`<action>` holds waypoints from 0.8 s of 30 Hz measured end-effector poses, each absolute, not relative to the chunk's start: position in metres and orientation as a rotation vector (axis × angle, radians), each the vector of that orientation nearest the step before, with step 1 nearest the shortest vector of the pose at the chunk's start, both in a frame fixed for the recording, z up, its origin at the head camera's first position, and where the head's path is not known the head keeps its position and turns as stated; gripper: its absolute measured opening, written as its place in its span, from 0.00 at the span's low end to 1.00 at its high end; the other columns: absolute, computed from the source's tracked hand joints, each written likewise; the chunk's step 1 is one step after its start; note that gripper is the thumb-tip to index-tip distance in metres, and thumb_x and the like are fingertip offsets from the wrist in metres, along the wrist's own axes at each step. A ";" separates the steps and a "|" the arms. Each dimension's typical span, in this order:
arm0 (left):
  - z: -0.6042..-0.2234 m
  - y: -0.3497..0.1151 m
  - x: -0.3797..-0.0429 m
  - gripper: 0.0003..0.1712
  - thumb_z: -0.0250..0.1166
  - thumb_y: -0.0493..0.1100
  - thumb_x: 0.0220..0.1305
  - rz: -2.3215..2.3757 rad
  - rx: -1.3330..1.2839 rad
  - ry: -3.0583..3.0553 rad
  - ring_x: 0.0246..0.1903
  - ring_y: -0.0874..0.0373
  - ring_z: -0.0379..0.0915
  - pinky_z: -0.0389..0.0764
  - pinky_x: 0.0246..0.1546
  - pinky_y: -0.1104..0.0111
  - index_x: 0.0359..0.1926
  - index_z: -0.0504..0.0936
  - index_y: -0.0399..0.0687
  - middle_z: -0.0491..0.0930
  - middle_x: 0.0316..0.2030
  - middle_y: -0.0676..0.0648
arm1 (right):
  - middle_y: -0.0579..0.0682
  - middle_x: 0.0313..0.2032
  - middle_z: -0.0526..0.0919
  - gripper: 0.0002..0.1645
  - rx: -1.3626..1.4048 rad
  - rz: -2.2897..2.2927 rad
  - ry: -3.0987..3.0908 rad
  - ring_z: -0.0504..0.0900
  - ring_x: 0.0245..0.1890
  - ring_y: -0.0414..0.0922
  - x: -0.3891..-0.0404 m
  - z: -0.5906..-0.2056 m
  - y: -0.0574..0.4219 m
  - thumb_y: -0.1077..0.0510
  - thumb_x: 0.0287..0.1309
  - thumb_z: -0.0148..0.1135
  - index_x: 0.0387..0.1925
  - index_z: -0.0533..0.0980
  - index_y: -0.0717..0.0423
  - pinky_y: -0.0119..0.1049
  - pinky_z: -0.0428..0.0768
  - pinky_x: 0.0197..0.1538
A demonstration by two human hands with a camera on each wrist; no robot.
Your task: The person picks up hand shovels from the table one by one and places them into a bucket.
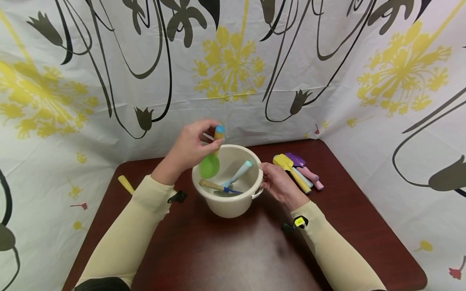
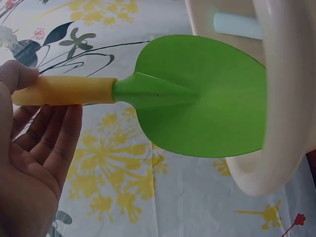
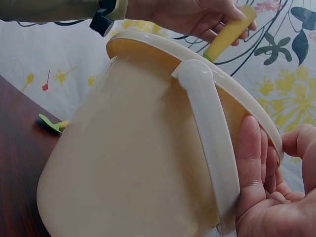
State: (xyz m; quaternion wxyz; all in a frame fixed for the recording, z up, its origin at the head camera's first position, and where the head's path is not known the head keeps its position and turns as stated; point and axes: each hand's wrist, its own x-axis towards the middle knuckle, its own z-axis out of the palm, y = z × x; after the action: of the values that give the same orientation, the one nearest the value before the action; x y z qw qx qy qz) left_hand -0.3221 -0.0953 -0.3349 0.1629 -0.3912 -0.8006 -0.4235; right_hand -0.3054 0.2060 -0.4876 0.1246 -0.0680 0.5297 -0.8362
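Note:
My left hand (image 1: 193,143) grips the yellow handle of a green garden trowel (image 2: 197,94), its blade pointing down at the left side of a cream bucket (image 1: 227,208). In the left wrist view, the blade's tip passes behind the bucket's thick rim. My right hand (image 1: 281,184) pinches the bucket's rim at the right, thumb on one side and fingers on the other, beside the bucket's handle (image 3: 210,138). Inside the bucket lie a tool with a light blue handle (image 1: 242,171) and another with a tan handle (image 1: 211,185) and a blue end.
Right of the bucket, several hand tools lie in a pile, with a yellow trowel (image 1: 284,162) and a purple blade (image 1: 295,159) on top. A yellow handle (image 1: 125,184) lies at the left table edge. Patterned cloth (image 1: 233,117) hangs behind the dark red table (image 1: 225,250).

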 end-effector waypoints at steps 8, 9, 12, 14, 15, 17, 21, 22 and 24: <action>-0.344 -0.093 -0.333 0.14 0.74 0.39 0.74 -1.195 -1.126 -2.351 0.46 0.54 0.86 0.90 0.47 0.59 0.56 0.86 0.42 0.85 0.48 0.49 | 0.47 0.27 0.80 0.18 -0.163 -2.442 1.555 0.79 0.28 0.39 -0.305 -0.488 0.206 0.61 0.87 0.49 0.40 0.83 0.55 0.26 0.83 0.29; -0.344 -0.092 -0.335 0.14 0.74 0.39 0.75 -1.197 -1.122 -2.360 0.46 0.54 0.86 0.90 0.47 0.59 0.57 0.86 0.42 0.85 0.48 0.48 | 0.47 0.27 0.80 0.18 -0.164 -2.442 1.553 0.79 0.28 0.39 -0.306 -0.488 0.205 0.61 0.87 0.49 0.40 0.83 0.55 0.26 0.82 0.29; -0.346 -0.090 -0.339 0.13 0.74 0.40 0.76 -1.215 -1.112 -2.398 0.47 0.54 0.86 0.90 0.47 0.59 0.57 0.85 0.43 0.85 0.48 0.49 | 0.47 0.27 0.80 0.18 -0.169 -2.445 1.545 0.79 0.27 0.39 -0.306 -0.489 0.206 0.62 0.87 0.48 0.41 0.83 0.56 0.26 0.82 0.28; -0.347 -0.089 -0.340 0.13 0.73 0.41 0.76 -1.225 -1.099 -2.425 0.47 0.55 0.86 0.90 0.46 0.59 0.57 0.85 0.44 0.86 0.47 0.49 | 0.47 0.27 0.81 0.17 -0.171 -2.446 1.541 0.79 0.27 0.39 -0.307 -0.489 0.206 0.62 0.87 0.48 0.41 0.83 0.57 0.26 0.82 0.28; -0.347 -0.088 -0.341 0.13 0.73 0.42 0.76 -1.229 -1.094 -2.435 0.47 0.55 0.86 0.89 0.46 0.59 0.56 0.86 0.45 0.86 0.47 0.49 | 0.47 0.27 0.81 0.17 -0.170 -2.447 1.543 0.79 0.27 0.39 -0.307 -0.489 0.206 0.62 0.86 0.48 0.41 0.82 0.57 0.26 0.82 0.28; -0.349 -0.087 -0.343 0.13 0.73 0.43 0.77 -1.227 -1.087 -2.457 0.46 0.56 0.85 0.89 0.45 0.59 0.57 0.86 0.46 0.87 0.45 0.50 | 0.47 0.27 0.81 0.17 -0.169 -2.445 1.549 0.79 0.28 0.39 -0.307 -0.489 0.206 0.62 0.87 0.48 0.41 0.82 0.56 0.26 0.82 0.29; -0.352 -0.084 -0.347 0.13 0.73 0.45 0.77 -1.186 -1.073 -2.516 0.45 0.56 0.84 0.88 0.44 0.59 0.57 0.87 0.46 0.87 0.43 0.50 | 0.47 0.27 0.80 0.17 -0.158 -2.444 1.562 0.79 0.28 0.40 -0.307 -0.489 0.205 0.61 0.87 0.49 0.41 0.82 0.56 0.26 0.82 0.28; -0.353 -0.084 -0.349 0.13 0.73 0.45 0.78 -1.171 -1.064 -2.543 0.46 0.56 0.84 0.88 0.45 0.58 0.57 0.87 0.46 0.87 0.44 0.50 | 0.47 0.27 0.80 0.17 -0.158 -2.443 1.563 0.79 0.28 0.40 -0.307 -0.489 0.205 0.61 0.87 0.49 0.41 0.82 0.57 0.26 0.82 0.28; -0.354 -0.082 -0.352 0.14 0.72 0.46 0.79 -1.151 -1.043 -2.600 0.47 0.56 0.84 0.87 0.48 0.58 0.58 0.86 0.47 0.87 0.45 0.50 | 0.47 0.27 0.80 0.16 -0.159 -2.442 1.565 0.79 0.27 0.39 -0.307 -0.489 0.205 0.62 0.87 0.49 0.42 0.82 0.57 0.25 0.82 0.29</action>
State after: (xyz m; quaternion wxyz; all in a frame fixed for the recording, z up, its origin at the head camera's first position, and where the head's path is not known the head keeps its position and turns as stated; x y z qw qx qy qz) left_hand -0.3523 -0.0822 -0.3541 0.0563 -0.3438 -0.8571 -0.3795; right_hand -0.3068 0.2051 -0.4890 0.1182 -0.0544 0.5351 -0.8347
